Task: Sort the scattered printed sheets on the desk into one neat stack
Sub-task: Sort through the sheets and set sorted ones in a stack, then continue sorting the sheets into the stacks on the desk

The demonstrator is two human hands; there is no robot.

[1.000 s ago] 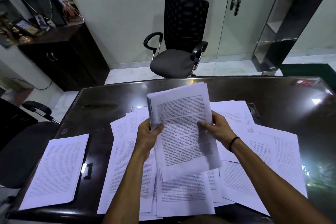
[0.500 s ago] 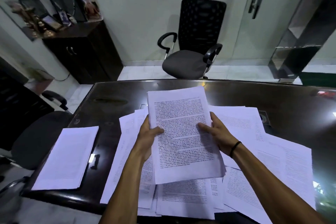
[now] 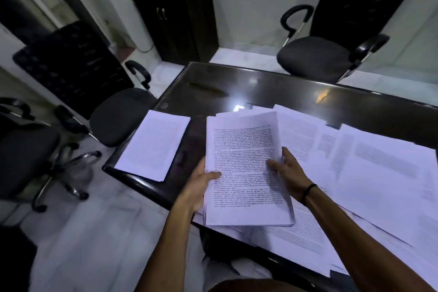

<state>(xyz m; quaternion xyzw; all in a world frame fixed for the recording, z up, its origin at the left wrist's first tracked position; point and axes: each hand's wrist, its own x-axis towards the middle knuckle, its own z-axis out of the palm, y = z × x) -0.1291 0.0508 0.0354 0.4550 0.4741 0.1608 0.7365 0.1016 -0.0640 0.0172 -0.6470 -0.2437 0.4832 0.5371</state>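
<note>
A thick bundle of printed sheets (image 3: 244,161) is held above the dark glossy desk (image 3: 260,87). My left hand (image 3: 201,182) grips its left edge with the thumb on top. My right hand (image 3: 286,170) grips its right edge; a black band circles that wrist. Several loose printed sheets (image 3: 379,173) lie spread and overlapping on the desk to the right and beneath the bundle. A separate small stack of sheets (image 3: 154,147) rests at the desk's left corner, apart from the rest.
Two black office chairs (image 3: 78,92) stand left of the desk and another chair (image 3: 331,54) stands behind it. A dark cabinet (image 3: 177,21) is against the back wall. The desk's left edge lies close to the small stack.
The view has swung left and down, so the left stack and chairs now sit nearer the middle. The bundle stays in both hands, carried slightly left towards the desk's left side.
</note>
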